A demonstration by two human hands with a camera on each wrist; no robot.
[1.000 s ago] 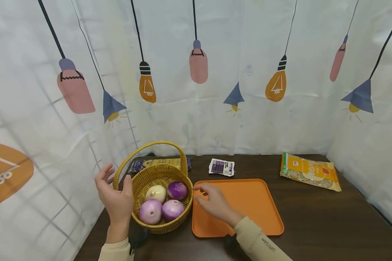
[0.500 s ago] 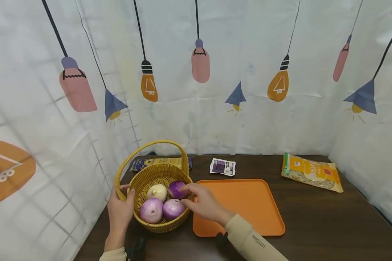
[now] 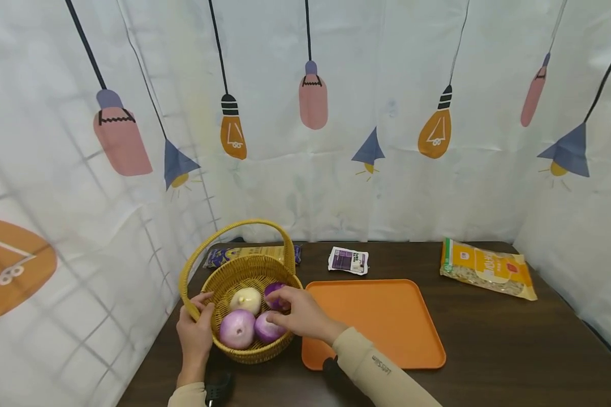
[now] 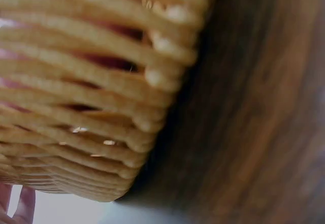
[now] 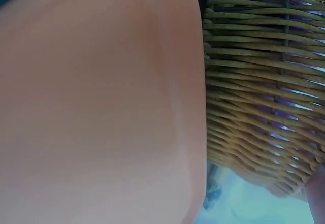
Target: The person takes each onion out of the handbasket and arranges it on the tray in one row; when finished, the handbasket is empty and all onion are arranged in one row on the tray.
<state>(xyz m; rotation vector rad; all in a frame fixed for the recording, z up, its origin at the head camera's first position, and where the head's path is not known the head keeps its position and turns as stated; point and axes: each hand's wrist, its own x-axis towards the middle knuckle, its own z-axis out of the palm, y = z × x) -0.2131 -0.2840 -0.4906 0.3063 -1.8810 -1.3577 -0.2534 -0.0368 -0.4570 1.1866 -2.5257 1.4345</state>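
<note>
A yellow wicker basket (image 3: 252,356) with a tall hoop handle stands on the table at the left. Inside lie a cream-white onion (image 3: 246,298), a dark purple onion (image 3: 272,289) and two lighter purple onions, the left one (image 3: 237,329) and the right one (image 3: 266,332). My left hand (image 3: 196,332) grips the basket's left side where the handle meets the rim. Reaching over the right rim, my right hand (image 3: 305,315) has its fingertips over the dark purple onion and its thumb over the right lighter one, spread apart. The wrist views show mostly basket weave (image 4: 76,92).
An orange tray (image 3: 382,322) lies right beside the basket, under my right forearm; its pale-looking edge (image 5: 188,107) fills much of the right wrist view. Behind are a blue-and-yellow packet (image 3: 224,257), a small purple-and-white sachet (image 3: 347,261) and, far right, a yellow bag (image 3: 489,268).
My left hand has come from beside the basket to grip its left rim and handle base. My right hand has moved left from above the tray's edge, in over the onions.
</note>
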